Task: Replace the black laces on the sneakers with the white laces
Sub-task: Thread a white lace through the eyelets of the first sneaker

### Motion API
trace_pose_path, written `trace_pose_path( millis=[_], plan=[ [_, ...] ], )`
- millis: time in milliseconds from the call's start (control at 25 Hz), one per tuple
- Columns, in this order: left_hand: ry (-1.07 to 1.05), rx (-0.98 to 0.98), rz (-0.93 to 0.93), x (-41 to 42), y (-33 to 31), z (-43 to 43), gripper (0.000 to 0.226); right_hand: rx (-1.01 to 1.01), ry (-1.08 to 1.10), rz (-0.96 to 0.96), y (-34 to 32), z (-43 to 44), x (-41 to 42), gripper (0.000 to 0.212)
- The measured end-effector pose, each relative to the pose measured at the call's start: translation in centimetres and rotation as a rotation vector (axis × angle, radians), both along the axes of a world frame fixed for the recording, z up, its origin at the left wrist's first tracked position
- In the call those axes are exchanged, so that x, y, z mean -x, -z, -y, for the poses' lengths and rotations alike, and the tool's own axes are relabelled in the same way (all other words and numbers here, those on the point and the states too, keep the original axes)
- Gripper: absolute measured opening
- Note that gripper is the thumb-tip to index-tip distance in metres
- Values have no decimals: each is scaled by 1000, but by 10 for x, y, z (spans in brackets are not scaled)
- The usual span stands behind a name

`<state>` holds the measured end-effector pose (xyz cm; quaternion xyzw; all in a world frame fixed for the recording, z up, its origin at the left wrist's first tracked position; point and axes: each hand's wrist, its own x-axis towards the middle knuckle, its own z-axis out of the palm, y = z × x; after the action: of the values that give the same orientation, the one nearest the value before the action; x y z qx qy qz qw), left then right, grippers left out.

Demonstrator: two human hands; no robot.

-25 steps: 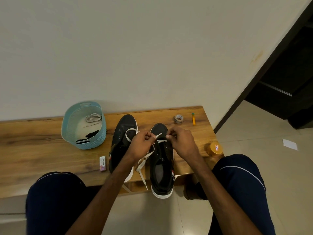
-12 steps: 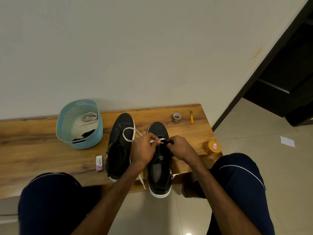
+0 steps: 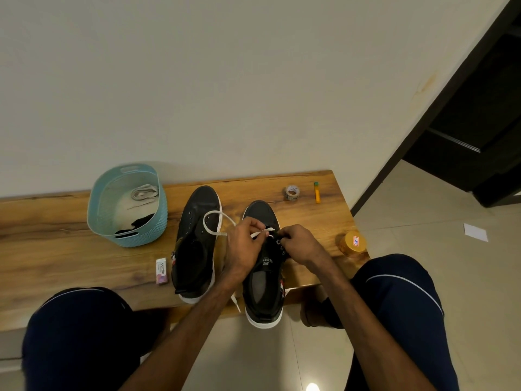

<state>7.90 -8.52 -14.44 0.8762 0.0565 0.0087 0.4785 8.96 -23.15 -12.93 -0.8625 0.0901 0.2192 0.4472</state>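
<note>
Left hand (image 3: 242, 246) pinches tip of white lace (image 3: 262, 232) between thumb and fingertips. Slack loops back over other sneaker (image 3: 197, 249). Right hand (image 3: 298, 244), fingers curled, pinches eyelet edge of worked sneaker (image 3: 260, 213), which sits toe-to-wall on bench (image 3: 56, 249). Best approach, likely: hold flap taut, aim tip square into eyelet, draw through flat, no twist.

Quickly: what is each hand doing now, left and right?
Left hand: pinches the white lace.
Right hand: grips the right sneaker near its eyelets.
</note>
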Motion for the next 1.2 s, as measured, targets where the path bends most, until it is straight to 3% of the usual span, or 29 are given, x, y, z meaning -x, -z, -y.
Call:
trace_pose_path(
  millis=[160,240,320,440,480,520,640,680,720,760,840,880,960,1080,1120,1160,1200],
  plan=[
    [15,-40,33,0,0,1,23,-69,42,-31,6,0,0,23],
    [55,-85,44,0,0,0,26,-164,167,-50,10,-1,0,27],
    [128,-111,32,0,0,-2,32,-212,282,-28,14,-4,2,18],
    [174,-335,109,3,-2,-13,55,-168,320,115,6,-15,6,11],
    [155,-417,137,6,-3,-18,64,-239,372,158,-5,-17,7,12],
    [126,-466,136,9,-4,-22,73,-391,440,195,-20,-15,7,13],
    [63,-518,57,24,0,-28,90,-1102,543,318,-68,16,6,16],
    [50,-535,53,30,0,-27,91,-1222,518,341,-79,28,8,18],
    [35,-561,67,36,1,-25,90,-1164,469,355,-81,37,8,19],
    [22,-590,89,41,0,-21,86,-925,398,366,-78,41,8,17],
    [29,-604,114,48,0,-15,79,-218,194,393,-50,33,7,8],
    [53,-576,93,50,1,-13,75,17,72,399,-34,25,8,5],
    [85,-466,14,52,7,-13,65,279,-129,357,-12,4,14,10],
    [62,-372,-52,51,15,-16,46,530,-223,343,1,-16,18,15],
    [50,-369,-62,52,15,-16,41,517,-192,356,-5,-14,19,12],
    [38,-373,-61,52,16,-15,37,391,-136,368,-16,-9,18,11],
    [28,-380,-55,52,15,-13,35,126,-37,354,-33,0,17,13]
  ],
)
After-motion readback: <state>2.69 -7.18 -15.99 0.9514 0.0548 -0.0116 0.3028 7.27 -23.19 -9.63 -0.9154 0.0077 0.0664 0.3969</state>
